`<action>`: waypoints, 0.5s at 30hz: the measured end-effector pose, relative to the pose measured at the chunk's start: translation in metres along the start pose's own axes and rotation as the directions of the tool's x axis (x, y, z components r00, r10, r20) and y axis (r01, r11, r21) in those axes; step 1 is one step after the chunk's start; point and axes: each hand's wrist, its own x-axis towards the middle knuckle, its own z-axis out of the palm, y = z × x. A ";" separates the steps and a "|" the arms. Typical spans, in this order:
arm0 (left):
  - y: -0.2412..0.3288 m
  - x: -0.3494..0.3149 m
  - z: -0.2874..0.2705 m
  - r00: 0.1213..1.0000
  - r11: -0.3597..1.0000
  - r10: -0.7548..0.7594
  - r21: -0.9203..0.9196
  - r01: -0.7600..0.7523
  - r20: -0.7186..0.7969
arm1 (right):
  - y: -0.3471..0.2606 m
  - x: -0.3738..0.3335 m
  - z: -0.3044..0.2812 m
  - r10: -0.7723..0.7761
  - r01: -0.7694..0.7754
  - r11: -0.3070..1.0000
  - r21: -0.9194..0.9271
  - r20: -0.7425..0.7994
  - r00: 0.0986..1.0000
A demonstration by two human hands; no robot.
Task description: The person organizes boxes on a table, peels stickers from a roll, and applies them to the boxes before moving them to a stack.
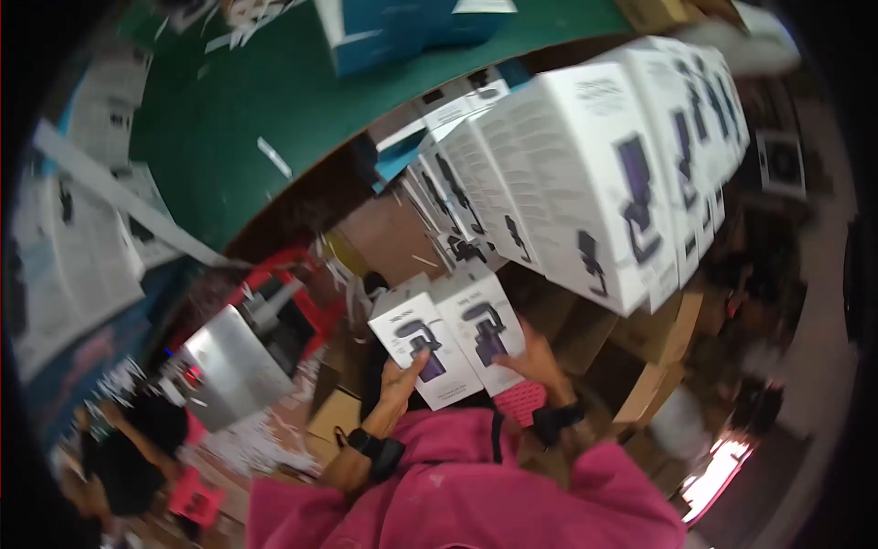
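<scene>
Two white product boxes are held side by side in front of my pink top. Around the left box (423,352), my left hand (402,382) is closed, thumb across its printed front. My right hand (536,362) grips the right box (477,328) at its outer edge, thumb on the front. Both boxes carry a picture of a dark purple handheld device and stand slightly tilted, their long sides touching or nearly so. Fingers behind the boxes are hidden. Each wrist has a dark band.
Stacked white boxes (585,174) with similar pictures stand at the right. A green table (229,110) lies beyond, with paper scraps and a teal box (393,37). A metal machine (236,366) is at the left, near another person's arm (137,435). Open cardboard boxes (645,389) sit at the lower right.
</scene>
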 end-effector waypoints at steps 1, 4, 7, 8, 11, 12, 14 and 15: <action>-0.029 0.025 0.012 0.999 0.998 -0.032 0.046 0.032 -0.006 | 0.035 -0.001 -0.001 0.076 -0.076 0.997 0.018 -0.003 0.997; -0.109 0.095 0.052 0.990 0.927 -0.068 0.360 0.108 -0.124 | 0.140 0.006 0.002 0.249 -0.248 0.968 0.047 -0.025 0.968; -0.153 0.175 0.097 0.981 0.908 -0.193 0.377 0.184 -0.016 | 0.229 0.045 -0.013 0.319 -0.316 0.948 0.042 -0.090 0.944; -0.159 0.203 0.112 0.995 0.916 -0.092 0.388 0.103 -0.047 | 0.252 0.072 -0.018 0.343 -0.348 0.937 -0.009 -0.158 0.926; -0.167 0.291 0.149 0.967 0.914 0.236 0.358 -0.189 -0.094 | 0.291 0.146 -0.040 0.076 -0.097 0.988 -0.119 -0.169 0.983; -0.171 0.313 0.151 0.926 0.868 0.334 0.441 -0.228 -0.178 | 0.297 0.160 -0.035 0.062 -0.100 0.972 -0.213 -0.180 0.982; -0.180 0.345 0.143 0.986 0.962 0.169 0.214 -0.168 0.013 | 0.303 0.180 -0.020 -0.005 -0.063 0.960 -0.273 -0.240 0.971; -0.184 0.351 0.141 0.965 0.954 0.257 0.170 -0.247 -0.042 | 0.306 0.167 0.003 -0.068 -0.058 0.942 -0.331 -0.357 0.932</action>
